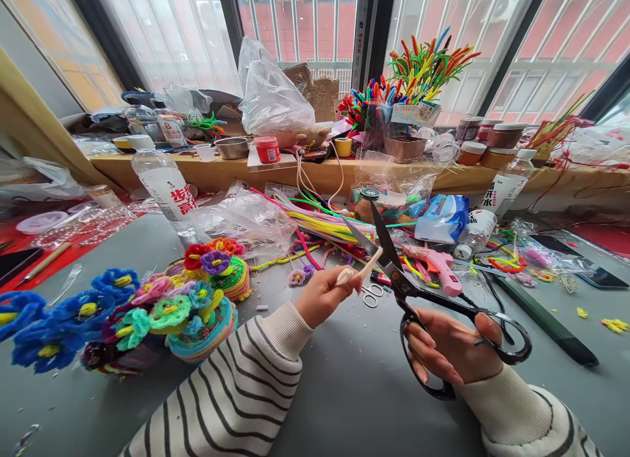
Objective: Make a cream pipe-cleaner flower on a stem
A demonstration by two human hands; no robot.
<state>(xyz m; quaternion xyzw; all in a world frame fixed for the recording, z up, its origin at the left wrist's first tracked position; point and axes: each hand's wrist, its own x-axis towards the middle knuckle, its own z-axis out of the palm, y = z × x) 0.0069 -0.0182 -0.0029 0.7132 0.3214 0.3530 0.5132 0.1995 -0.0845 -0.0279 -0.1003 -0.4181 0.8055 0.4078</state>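
My left hand point(327, 294) is closed on a cream-white pipe cleaner point(368, 266), bent or coiled at the near end, with its straight end pointing up to the right. My right hand point(443, 342) has its fingers through the handles of large black scissors point(401, 283). The blades stand apart, and the tip of the pipe cleaner reaches up close to them; whether they touch I cannot tell. Behind the hands lie small silver scissors point(373, 295) and a pink glue gun point(440, 266).
Fuzzy flowers point(167, 312) in many colours stand at the left. A water bottle point(165, 188) rises behind them. Loose pipe cleaners point(315, 224) and a plastic bag point(246, 220) cover the back. A dark green bar point(546, 322) lies at the right, near a phone point(603, 273).
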